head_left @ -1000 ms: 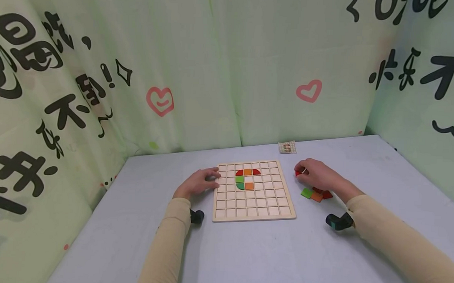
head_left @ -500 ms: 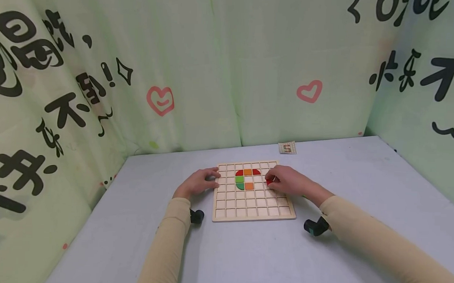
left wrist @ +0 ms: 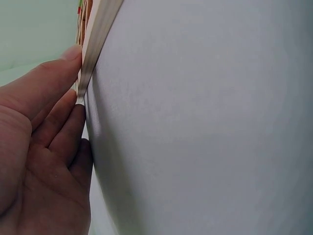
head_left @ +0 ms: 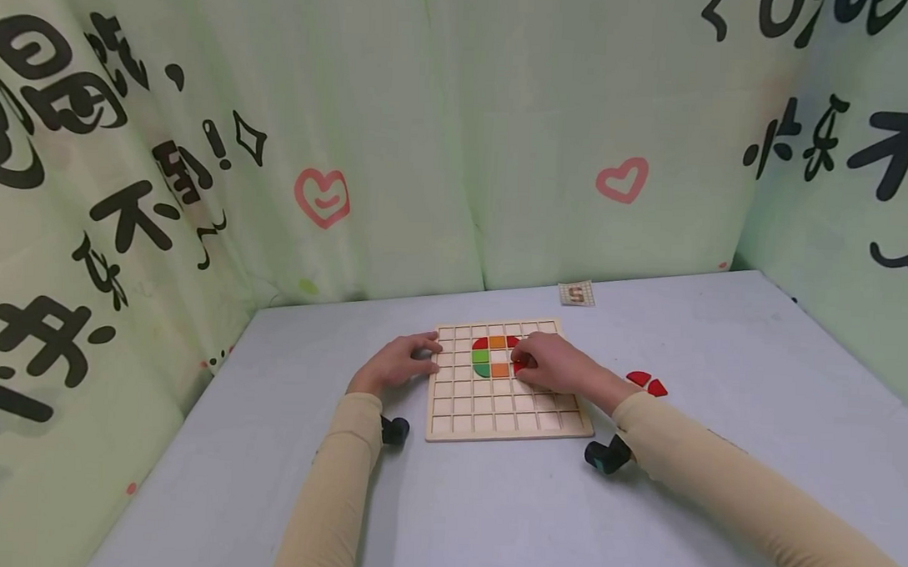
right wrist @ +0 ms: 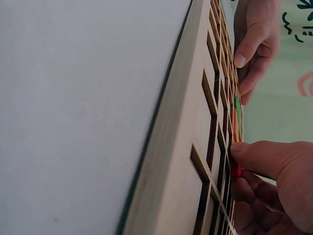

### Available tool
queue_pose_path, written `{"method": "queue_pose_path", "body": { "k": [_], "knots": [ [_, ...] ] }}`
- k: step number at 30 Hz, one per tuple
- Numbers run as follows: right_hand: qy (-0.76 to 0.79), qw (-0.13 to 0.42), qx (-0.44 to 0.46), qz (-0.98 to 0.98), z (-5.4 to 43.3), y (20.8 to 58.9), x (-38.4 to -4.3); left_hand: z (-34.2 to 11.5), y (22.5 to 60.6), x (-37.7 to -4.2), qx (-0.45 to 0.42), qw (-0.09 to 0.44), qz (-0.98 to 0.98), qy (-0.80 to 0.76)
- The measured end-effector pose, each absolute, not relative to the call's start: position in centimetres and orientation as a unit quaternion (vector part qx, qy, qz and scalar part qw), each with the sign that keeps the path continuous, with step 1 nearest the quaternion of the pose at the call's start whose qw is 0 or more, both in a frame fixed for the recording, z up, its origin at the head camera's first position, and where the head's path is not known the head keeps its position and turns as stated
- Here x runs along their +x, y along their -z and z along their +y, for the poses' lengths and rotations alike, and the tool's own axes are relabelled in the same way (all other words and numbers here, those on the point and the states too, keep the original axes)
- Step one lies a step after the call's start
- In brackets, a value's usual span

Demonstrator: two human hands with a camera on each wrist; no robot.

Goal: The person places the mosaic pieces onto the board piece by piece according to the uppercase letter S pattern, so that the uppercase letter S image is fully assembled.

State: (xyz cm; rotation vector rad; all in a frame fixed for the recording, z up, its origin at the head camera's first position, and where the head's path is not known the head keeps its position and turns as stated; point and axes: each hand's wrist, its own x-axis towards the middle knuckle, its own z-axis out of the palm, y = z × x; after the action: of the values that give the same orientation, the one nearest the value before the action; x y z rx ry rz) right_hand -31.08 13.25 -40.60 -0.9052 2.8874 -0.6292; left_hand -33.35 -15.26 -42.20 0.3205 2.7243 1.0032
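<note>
A square wooden grid board (head_left: 509,437) lies on the table. My left hand (head_left: 394,363) rests at its left edge, fingers extended, the thumb (left wrist: 71,53) touching the rim in the left wrist view. My right hand (head_left: 556,362) is over the board and pinches a red tile (right wrist: 237,170) between thumb and fingers, low against the grid. Beside that hand, several tiles sit in cells: a red tile (head_left: 480,344), an orange tile (head_left: 497,342), a light green tile (head_left: 481,356), a dark green rounded tile (head_left: 482,370) and another orange tile (head_left: 499,370). Fingers partly cover the top right red tile (head_left: 512,341).
Two loose red tiles (head_left: 638,377) show on the table right of the board, beyond the right forearm. A small patterned card (head_left: 576,294) lies near the table's back edge. Printed curtains (head_left: 459,150) stand behind and at both sides.
My right hand has moved left from beside the loose tiles to the board, carrying the red tile. Its forearm now hides some loose tiles. The left hand stays at the board's edge.
</note>
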Motion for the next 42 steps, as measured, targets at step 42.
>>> {"method": "queue_pose_path", "body": {
  "k": [42],
  "knots": [
    [0.223,0.029,-0.275,0.935,13.04,40.86,-30.92,-15.15,42.2,-33.36,0.103,0.114,0.926,-0.346]
  ]
}}
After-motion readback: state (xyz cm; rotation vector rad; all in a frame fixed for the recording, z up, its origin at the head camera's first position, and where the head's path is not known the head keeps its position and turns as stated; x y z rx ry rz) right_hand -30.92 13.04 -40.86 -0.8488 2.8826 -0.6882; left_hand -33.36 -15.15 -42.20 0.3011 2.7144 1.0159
